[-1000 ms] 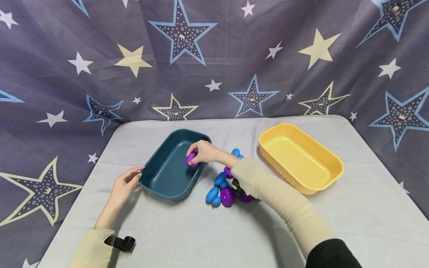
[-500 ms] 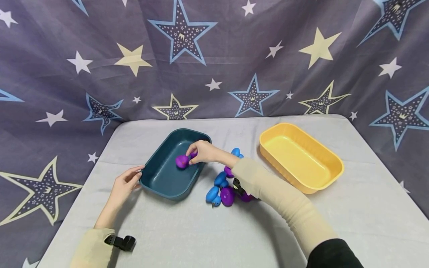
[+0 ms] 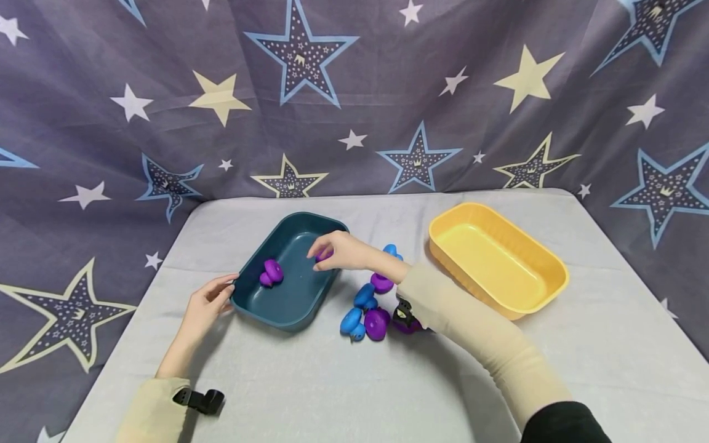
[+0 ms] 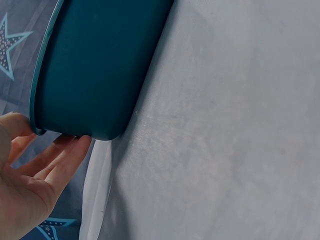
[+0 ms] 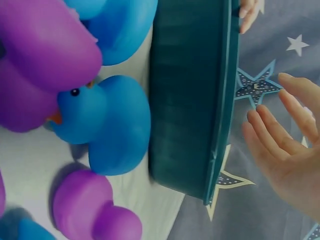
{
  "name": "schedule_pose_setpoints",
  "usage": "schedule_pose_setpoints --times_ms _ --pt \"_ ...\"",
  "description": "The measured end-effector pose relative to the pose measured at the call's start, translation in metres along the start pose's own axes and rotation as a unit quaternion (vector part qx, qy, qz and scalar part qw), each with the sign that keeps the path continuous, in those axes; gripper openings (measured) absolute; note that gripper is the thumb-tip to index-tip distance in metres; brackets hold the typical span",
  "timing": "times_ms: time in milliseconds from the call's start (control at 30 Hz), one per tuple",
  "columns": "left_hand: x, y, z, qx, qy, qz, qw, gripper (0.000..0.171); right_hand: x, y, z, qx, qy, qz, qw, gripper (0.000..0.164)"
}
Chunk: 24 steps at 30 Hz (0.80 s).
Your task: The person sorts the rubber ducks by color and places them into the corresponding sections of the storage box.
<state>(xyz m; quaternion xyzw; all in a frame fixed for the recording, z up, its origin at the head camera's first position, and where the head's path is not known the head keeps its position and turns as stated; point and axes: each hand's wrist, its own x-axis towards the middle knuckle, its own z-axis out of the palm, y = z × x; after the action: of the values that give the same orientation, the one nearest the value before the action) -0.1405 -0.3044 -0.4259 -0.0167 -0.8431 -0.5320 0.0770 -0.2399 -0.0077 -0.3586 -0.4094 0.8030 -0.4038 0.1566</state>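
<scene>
The left hand (image 3: 207,301) holds the near-left corner of a dark teal tub (image 3: 282,324). In the left wrist view, this hand's fingertips (image 4: 86,139) meet the tub's end wall just below its rim. Inside the tub, a purple rubber duck (image 3: 272,271) lies toward the left side. Over the tub's right side is the right hand (image 3: 340,251), fingers parted. A second purple duck (image 3: 324,254) shows partly behind those fingers. In the right wrist view, the right hand (image 5: 290,135) has its fingers spread with nothing between them.
Between the tubs lies a pile of blue and purple rubber ducks, including a blue duck (image 3: 350,321) and a purple duck (image 3: 375,325), partly under the right forearm. A yellow tub (image 3: 498,311) stands at the right on the white cloth-covered table (image 3: 310,387). A star-patterned curtain (image 3: 365,80) hangs behind.
The right hand has let go of a purple duck, which has moved left across the tub floor. The right fingers have parted and the forearm has shifted slightly right. The left hand stays put.
</scene>
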Motion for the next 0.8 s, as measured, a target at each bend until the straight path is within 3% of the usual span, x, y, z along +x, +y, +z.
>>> schedule_pose_setpoints --times_ms 800 --pt "0.0 0.001 0.0 -0.006 0.001 -0.001 1.0 0.035 -0.05 -0.016 -0.015 -0.032 0.013 -0.005 0.999 0.024"
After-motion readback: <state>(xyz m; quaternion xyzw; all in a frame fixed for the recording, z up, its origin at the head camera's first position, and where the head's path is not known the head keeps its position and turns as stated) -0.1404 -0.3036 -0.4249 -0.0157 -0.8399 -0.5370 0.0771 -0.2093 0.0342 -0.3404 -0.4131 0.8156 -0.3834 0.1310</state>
